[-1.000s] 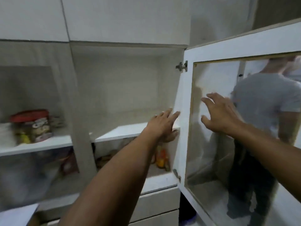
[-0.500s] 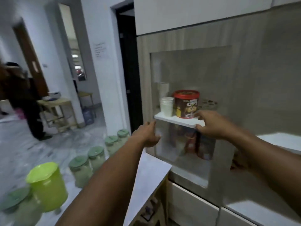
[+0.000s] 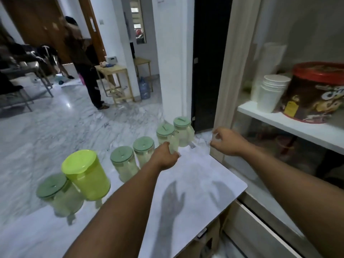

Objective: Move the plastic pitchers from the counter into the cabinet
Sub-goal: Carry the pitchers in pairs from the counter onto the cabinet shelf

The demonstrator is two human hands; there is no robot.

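Several plastic pitchers stand in a row along the left edge of the white marble counter [image 3: 195, 183]. One is lime green [image 3: 86, 175]; the others are clear with pale green lids: near left [image 3: 59, 196], middle [image 3: 124, 164], [image 3: 144, 150], and far [image 3: 183, 132]. My left hand [image 3: 165, 157] is curled around the lower side of the second-farthest clear pitcher [image 3: 165, 134]. My right hand [image 3: 227, 142] hovers just right of the far pitcher, fingers loosely bent and apart, holding nothing. The cabinet [image 3: 290, 125] stands to the right with a white shelf.
On the cabinet shelf stand stacked white cups [image 3: 271, 94] and a red-lidded brown tub [image 3: 316, 92]. Drawers [image 3: 260, 231] lie under the cabinet. Beyond the counter a person [image 3: 83, 64] stands on the marble floor by a wooden table [image 3: 117, 71] and a water bottle [image 3: 144, 88].
My view swung left from the open cabinet shelf to the counter. Both hands left the cabinet and dropped toward the far pitchers; my left hand now wraps one.
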